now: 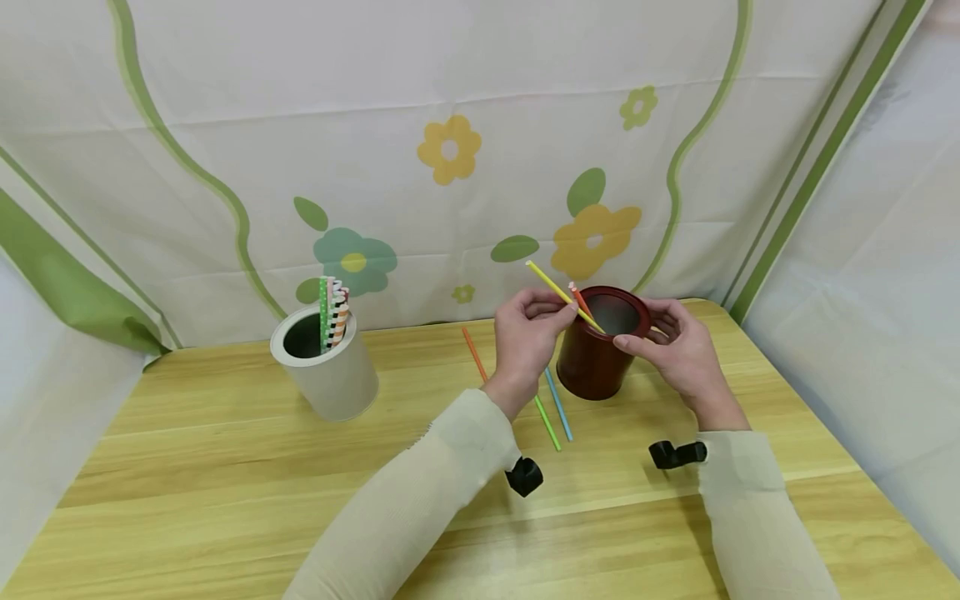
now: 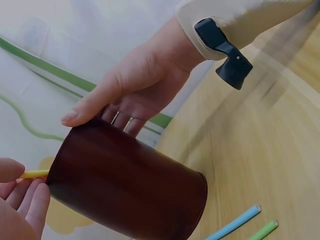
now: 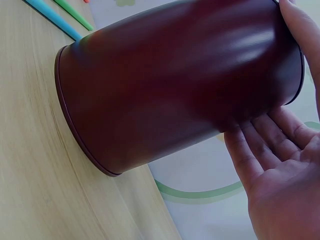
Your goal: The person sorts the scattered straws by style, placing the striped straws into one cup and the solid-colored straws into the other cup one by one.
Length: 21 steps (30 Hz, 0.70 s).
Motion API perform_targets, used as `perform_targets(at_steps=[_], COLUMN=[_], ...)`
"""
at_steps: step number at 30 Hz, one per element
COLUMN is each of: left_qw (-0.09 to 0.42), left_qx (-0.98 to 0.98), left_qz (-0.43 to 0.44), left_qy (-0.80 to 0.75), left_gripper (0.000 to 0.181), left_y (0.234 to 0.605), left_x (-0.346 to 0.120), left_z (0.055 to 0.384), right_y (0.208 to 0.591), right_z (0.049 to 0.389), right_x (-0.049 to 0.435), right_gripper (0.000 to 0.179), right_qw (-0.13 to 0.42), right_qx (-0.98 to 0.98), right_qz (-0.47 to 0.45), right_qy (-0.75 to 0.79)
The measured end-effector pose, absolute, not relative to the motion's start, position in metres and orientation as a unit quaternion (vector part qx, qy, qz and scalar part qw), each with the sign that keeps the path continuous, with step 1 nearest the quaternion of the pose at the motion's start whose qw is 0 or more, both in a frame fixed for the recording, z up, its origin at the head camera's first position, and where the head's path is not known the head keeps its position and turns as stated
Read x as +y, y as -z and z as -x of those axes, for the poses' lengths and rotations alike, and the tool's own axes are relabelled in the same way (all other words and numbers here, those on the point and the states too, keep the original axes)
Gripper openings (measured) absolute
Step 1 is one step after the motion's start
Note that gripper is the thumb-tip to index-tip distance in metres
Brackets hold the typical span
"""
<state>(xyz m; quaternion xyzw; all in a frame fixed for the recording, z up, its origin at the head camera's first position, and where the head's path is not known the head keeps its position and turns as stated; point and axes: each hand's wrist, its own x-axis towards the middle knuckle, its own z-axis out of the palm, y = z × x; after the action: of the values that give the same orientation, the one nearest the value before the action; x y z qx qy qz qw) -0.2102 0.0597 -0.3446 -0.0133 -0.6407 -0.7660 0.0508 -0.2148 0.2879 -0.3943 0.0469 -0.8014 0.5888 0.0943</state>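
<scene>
In the head view my left hand pinches a yellow paper straw between thumb and fingers. The straw slants over the mouth of a dark red can, its lower end inside the rim. My right hand grips the can from the right, thumb at the rim and fingers along the far side. An orange-red straw leans in the can beside the yellow one. Seen from the right wrist, the can wall hides whatever is inside.
On the wooden table lie an orange straw, a green straw and a blue straw, partly behind the left hand. A white can holding several patterned straws stands at the left. A flowered curtain hangs behind.
</scene>
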Motion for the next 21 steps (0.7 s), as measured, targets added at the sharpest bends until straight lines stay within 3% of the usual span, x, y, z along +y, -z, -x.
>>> perform_targets(at_steps=[21], left_qw=[0.067], left_qx=[-0.657], left_qz=[0.033], left_qy=[0.75], left_gripper=[0.016], left_y=[0.3476], left_x=[0.0609], left_z=[0.2091], right_y=[0.3961], right_z=[0.2165], right_x=[0.2876], right_gripper=[0.059], right_qw=[0.098], right_qx=[-0.804], right_qz=[-0.05], right_qy=[-0.585])
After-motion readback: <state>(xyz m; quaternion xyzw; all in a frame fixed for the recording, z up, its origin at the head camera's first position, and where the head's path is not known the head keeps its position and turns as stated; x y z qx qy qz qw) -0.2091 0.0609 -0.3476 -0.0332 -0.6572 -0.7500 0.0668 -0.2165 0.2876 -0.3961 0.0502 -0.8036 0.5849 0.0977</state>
